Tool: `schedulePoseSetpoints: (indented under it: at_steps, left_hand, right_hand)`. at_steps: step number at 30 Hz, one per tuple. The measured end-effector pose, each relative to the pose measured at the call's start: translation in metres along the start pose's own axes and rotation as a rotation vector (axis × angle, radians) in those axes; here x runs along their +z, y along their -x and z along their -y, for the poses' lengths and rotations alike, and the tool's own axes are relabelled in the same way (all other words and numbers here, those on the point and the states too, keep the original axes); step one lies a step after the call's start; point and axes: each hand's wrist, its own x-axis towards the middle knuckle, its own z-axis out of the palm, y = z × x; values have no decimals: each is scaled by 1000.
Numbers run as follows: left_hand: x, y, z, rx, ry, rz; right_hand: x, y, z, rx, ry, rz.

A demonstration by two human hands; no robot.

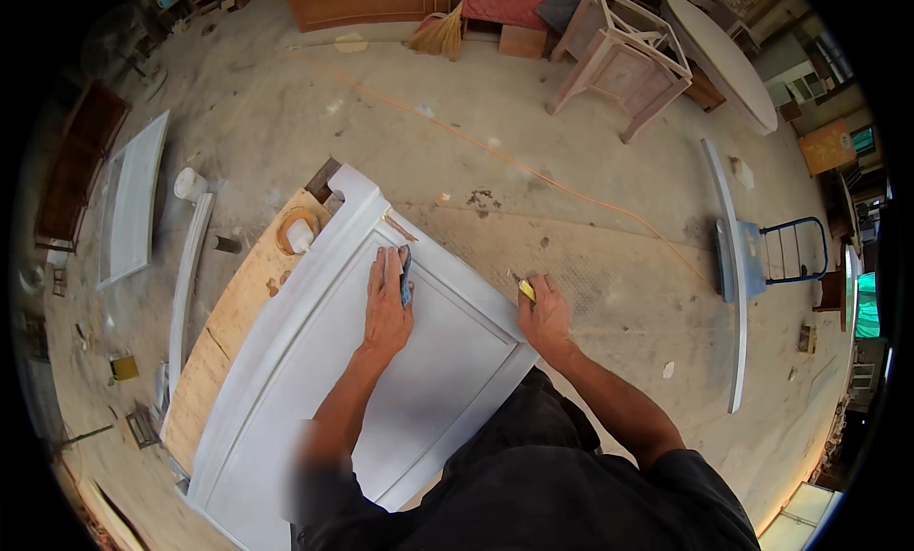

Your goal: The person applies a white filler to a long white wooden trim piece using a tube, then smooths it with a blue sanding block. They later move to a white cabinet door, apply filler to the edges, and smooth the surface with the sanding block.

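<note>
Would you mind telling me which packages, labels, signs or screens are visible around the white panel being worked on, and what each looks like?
Orange board: far right beside the building, squarish, plain orange, possibly a sign; any marks too small to tell.
Small yellow container: on the floor at far left, boxy, yellow.
White cylinder: on the floor left of the panel's top end, a white can or roll; no label can be made out.
No screens are in view.
</note>
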Motion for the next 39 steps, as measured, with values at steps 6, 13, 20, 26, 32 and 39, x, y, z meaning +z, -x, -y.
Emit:
schedulePoseSetpoints:
  at_steps: [6, 13, 20, 26, 32, 39]
  left_hand:
    - [-17, -30, 37, 94, -232, 21]
    - [-19, -56, 64, 203, -236, 12]
    - [-26, -58, 70, 193, -264, 61]
    - [-29, -55, 73, 194, -264, 99]
    - [-28, -60, 66, 192, -246, 63]
    - [-37, -35, 54, 205, -236, 58]
  right_hand:
    - [29, 2, -14, 121, 17, -89]
    - [43, 1, -31, 107, -76, -213]
    - [36, 0, -25, 166, -48, -139]
    - [36, -2, -32, 144, -41, -120]
    - [34, -4, -23, 176, -42, -126]
    - [37, -4, -32, 175, -56, -128]
